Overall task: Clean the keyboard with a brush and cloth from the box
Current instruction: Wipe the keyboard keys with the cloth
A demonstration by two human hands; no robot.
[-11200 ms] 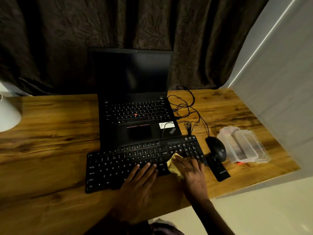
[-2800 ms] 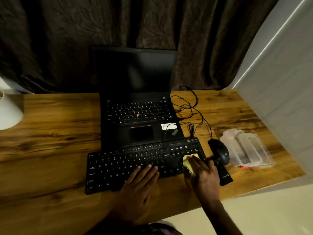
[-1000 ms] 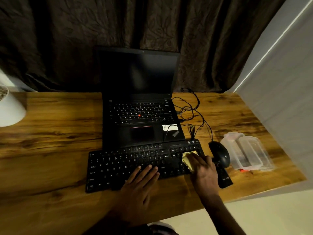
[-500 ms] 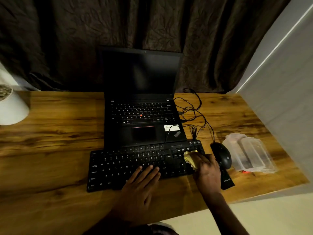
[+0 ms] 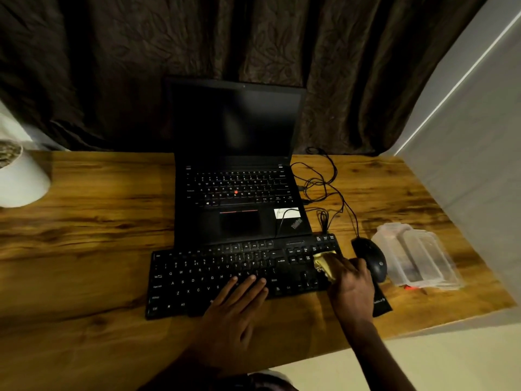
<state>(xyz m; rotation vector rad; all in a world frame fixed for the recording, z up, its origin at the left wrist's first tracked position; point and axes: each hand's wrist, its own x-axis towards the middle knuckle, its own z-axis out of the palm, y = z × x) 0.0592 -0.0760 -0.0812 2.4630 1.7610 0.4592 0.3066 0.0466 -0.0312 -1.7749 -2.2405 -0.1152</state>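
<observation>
Cloth (image 5: 324, 265) under right hand (image 5: 349, 283) has shifted rightward along keyboard (image 5: 203, 275), left hand (image 5: 234, 314) unmoved.

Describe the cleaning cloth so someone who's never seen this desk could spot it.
On the wooden desk, find the black keyboard before the laptop. At its right end, the right hand holds a crumpled cloth against the keys. It's the only yellow thing among black gear.

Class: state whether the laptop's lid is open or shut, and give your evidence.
Open. The laptop shows its own keys and trackpad, and its dark screen stands raised behind them, beyond the keyboard.
</observation>
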